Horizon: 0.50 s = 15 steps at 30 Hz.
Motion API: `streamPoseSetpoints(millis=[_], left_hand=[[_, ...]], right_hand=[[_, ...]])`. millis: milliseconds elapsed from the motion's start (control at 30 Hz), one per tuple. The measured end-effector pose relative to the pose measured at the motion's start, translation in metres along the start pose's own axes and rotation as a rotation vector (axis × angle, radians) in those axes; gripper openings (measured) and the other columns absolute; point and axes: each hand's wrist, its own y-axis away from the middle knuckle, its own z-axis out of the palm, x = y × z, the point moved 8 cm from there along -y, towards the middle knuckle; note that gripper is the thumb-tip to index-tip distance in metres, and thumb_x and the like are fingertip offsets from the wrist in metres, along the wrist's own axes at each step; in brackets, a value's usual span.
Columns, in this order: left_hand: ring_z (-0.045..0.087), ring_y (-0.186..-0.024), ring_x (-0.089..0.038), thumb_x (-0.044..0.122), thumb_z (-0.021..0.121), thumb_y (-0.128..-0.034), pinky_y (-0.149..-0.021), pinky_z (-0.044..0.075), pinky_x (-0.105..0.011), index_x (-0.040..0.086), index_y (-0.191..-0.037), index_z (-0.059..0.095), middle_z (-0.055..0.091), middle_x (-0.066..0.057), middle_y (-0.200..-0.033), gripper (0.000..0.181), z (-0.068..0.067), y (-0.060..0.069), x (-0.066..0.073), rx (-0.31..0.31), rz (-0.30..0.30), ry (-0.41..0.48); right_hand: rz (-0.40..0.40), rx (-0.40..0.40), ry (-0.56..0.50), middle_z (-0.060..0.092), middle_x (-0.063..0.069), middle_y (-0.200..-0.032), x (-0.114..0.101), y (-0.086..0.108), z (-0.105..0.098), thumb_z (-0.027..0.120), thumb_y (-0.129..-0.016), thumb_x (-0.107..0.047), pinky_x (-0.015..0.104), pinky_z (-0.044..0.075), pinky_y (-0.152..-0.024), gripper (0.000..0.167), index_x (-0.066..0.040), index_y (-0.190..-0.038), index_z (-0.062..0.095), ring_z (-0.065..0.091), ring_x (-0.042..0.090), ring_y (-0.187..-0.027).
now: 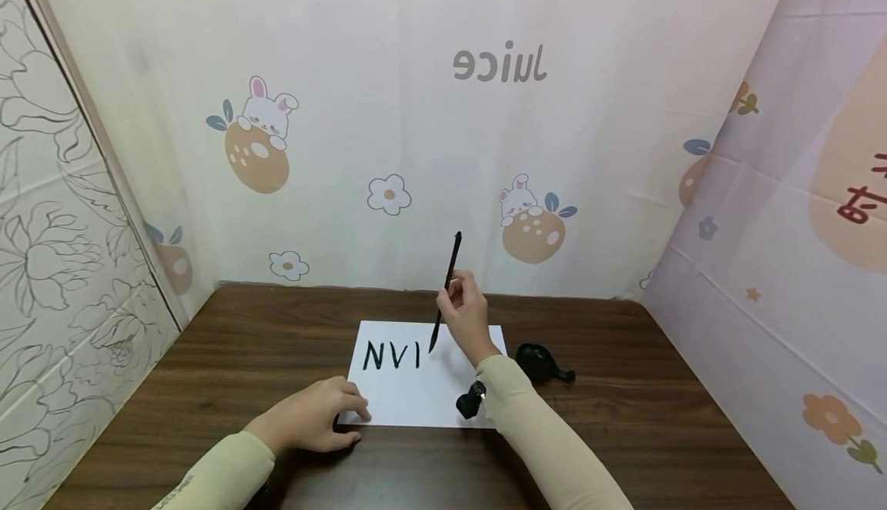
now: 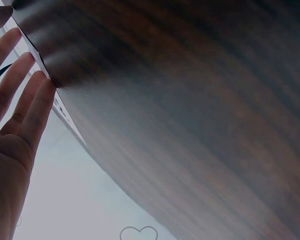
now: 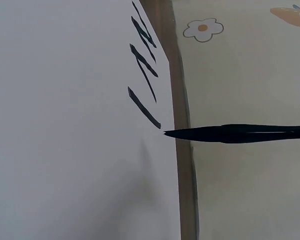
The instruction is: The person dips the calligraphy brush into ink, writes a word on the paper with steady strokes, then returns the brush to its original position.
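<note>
A sheet of white paper [image 1: 409,402] lies on the table with the letters "NVI" [image 1: 391,355] in black. My right hand [image 1: 467,317] pinches a black writing brush [image 1: 453,260] by its upper handle, fingers curled round it. The brush stands nearly upright, bristles down, just right of the last stroke [image 3: 144,108]. In the right wrist view, its pointed tip [image 3: 172,133] is close to that stroke's end; whether it touches the paper I cannot tell. My left hand [image 1: 315,415] rests at the paper's lower left corner, fingers extended [image 2: 37,112].
A black rounded object with a narrow neck [image 1: 540,362] lies on the wooden table [image 1: 610,433], right of the paper. Behind the table hangs a printed curtain [image 1: 402,109]. A dark wrist camera [image 1: 471,400] sits on my right sleeve, above the paper.
</note>
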Motion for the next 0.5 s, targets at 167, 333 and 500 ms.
streamPoseSetpoints(millis=[167, 333, 500], left_hand=[[0.055, -0.088, -0.005, 0.025, 0.079, -0.0825, -0.077, 0.05, -0.025, 0.022, -0.096, 0.075, 0.062, 0.011, -0.097, 0.015, 0.0014, 0.0001, -0.0014, -0.006, -0.009, 0.002], [0.055, -0.088, -0.005, 0.025, 0.079, -0.083, -0.077, 0.05, -0.026, 0.022, -0.097, 0.075, 0.062, 0.012, -0.097, 0.015, 0.0021, 0.0002, -0.0021, -0.008, -0.009, 0.009], [0.055, -0.088, -0.005, 0.025, 0.079, -0.0829, -0.077, 0.05, -0.026, 0.022, -0.097, 0.075, 0.062, 0.012, -0.097, 0.015, 0.002, 0.0003, -0.0022, -0.008, -0.011, 0.009]], right_hand=[[-0.005, -0.004, 0.004, 0.054, 0.002, -0.087, 0.0012, -0.0008, -0.0019, 0.058, -0.095, -0.005, 0.026, 0.047, -0.063, 0.021, -0.005, -0.115, 0.052, 0.053, 0.015, -0.074], [-0.012, -0.007, 0.013, 0.054, 0.002, -0.088, 0.0023, -0.0002, -0.0019, 0.059, -0.095, -0.005, 0.026, 0.048, -0.064, 0.021, -0.01, -0.115, 0.052, 0.053, 0.015, -0.076], [-0.004, -0.014, 0.021, 0.056, 0.003, -0.091, 0.0043, 0.0004, -0.0007, 0.06, -0.096, -0.005, 0.026, 0.049, -0.066, 0.022, -0.01, -0.116, 0.052, 0.055, 0.015, -0.079]])
